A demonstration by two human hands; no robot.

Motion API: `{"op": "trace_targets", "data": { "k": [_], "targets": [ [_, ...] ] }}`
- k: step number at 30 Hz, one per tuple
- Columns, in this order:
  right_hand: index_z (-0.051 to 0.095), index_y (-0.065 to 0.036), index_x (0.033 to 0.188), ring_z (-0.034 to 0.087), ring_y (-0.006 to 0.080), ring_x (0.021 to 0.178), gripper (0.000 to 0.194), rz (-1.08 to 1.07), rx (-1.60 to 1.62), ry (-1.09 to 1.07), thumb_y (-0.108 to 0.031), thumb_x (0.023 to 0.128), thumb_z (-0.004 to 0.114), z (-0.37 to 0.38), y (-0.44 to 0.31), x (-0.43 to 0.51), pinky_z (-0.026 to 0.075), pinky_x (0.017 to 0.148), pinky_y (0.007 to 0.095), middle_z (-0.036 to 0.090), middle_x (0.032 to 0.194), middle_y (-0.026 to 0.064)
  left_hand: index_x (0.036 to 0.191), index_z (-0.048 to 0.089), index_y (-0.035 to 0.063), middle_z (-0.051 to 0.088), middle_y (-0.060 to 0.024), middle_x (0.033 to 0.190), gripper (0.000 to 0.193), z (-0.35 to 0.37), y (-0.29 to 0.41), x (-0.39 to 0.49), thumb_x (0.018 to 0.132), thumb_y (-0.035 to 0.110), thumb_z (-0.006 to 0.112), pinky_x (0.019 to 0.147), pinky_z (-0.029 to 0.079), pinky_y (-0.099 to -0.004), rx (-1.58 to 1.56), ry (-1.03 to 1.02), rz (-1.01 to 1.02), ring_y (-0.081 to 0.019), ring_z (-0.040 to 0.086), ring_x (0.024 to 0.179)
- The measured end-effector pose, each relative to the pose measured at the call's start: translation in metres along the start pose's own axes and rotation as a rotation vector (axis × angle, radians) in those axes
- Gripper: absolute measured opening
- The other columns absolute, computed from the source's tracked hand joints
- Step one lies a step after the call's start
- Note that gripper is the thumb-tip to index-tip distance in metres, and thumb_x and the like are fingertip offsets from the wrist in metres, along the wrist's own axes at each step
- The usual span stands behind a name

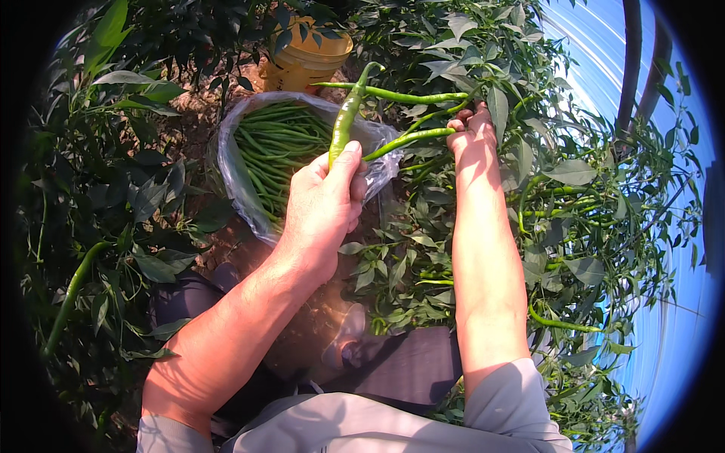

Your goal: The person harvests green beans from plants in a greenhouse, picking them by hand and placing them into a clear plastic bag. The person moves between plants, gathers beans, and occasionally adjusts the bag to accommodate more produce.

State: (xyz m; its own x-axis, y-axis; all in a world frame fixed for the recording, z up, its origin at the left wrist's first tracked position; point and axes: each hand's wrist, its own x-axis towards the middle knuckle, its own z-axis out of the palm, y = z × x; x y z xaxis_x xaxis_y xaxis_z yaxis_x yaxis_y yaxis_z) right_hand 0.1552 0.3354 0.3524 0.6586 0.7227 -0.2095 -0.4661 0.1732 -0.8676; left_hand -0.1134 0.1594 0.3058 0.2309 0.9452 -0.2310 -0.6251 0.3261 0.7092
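Note:
My left hand (334, 195) is closed around a long green chili pepper (347, 116), thumb on its side and the curved stem pointing up. Beyond that hand, a clear plastic bag (226, 141) stands open, holding many green chili peppers (277, 141). To the right, my right hand (474, 127) reaches into the leaves of a pepper plant. Long green peppers (419, 97) extend leftward from beside it, one (413, 140) with its end at the fingers. Leaves partly hide these fingers, so their grip cannot be made out.
A yellow plastic bucket (308, 56) stands beyond the bag. Dense pepper plants (153, 198) line the left side, one bearing a large hanging pepper (73, 294). More fruiting plants fill the right, before plastic sheeting (668, 283) and dark poles (630, 68). My legs are below.

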Motion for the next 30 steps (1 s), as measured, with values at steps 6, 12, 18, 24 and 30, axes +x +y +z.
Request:
{"op": "trace_targets", "data": {
  "k": [6,12,18,24,30],
  "targets": [
    [0.062,-0.018,0.09,0.046,0.0095,0.059,0.02,0.167,0.201,-0.311,-0.033,0.104,0.067,0.018,-0.002,-0.009,0.028,0.046,0.0275,0.052,0.072,-0.0069,0.096,0.059,0.0113,0.054,0.0034,0.075,0.029,-0.004,0.006,0.001,0.108,0.038,0.059,0.051,0.034,-0.0244,-0.014,0.011,0.013,-0.0066,0.041,0.055],
    [0.069,-0.01,0.105,0.052,0.0141,0.061,0.015,0.039,-0.22,-0.188,-0.023,0.098,0.072,-0.027,0.022,0.019,0.032,0.046,0.0262,0.066,0.081,0.0027,0.099,0.059,0.0103,0.054,0.0026,0.075,0.029,-0.009,0.004,0.004,0.109,0.037,0.058,0.05,0.034,-0.0249,-0.076,-0.006,0.021,-0.0072,0.041,0.055],
    [0.065,-0.01,0.103,0.054,0.0103,0.059,0.01,-0.045,-0.778,-0.191,-0.013,0.098,0.073,-0.094,0.043,0.003,0.032,0.041,0.0244,0.067,0.085,0.001,0.105,0.06,0.0083,0.054,0.0024,0.077,0.034,-0.013,0.006,0.0,0.111,0.042,0.054,0.053,0.034,-0.0246,-0.114,-0.088,0.0,-0.0071,0.039,0.055],
    [0.074,-0.002,0.098,0.053,0.0069,0.068,0.015,-0.574,-0.779,-0.169,-0.016,0.098,0.075,-0.124,0.054,-0.056,0.044,0.066,0.0263,0.07,0.085,-0.0006,0.115,0.058,0.0075,0.05,0.0026,0.074,0.041,-0.018,-0.001,0.003,0.113,0.046,0.044,0.052,0.031,-0.025,-0.325,-0.217,-0.155,-0.0077,0.038,0.054],
    [0.062,-0.003,0.112,0.055,0.0078,0.078,0.019,-0.949,-0.382,-0.069,-0.02,0.111,0.054,-0.124,0.024,-0.167,0.042,0.069,0.0225,0.073,0.101,0.0066,0.118,0.058,0.005,0.053,-0.0005,0.076,0.042,-0.016,-0.02,-0.002,0.114,0.044,0.042,0.055,0.035,-0.0264,-0.249,-0.232,-0.109,-0.0098,0.042,0.057]
  ]
}}
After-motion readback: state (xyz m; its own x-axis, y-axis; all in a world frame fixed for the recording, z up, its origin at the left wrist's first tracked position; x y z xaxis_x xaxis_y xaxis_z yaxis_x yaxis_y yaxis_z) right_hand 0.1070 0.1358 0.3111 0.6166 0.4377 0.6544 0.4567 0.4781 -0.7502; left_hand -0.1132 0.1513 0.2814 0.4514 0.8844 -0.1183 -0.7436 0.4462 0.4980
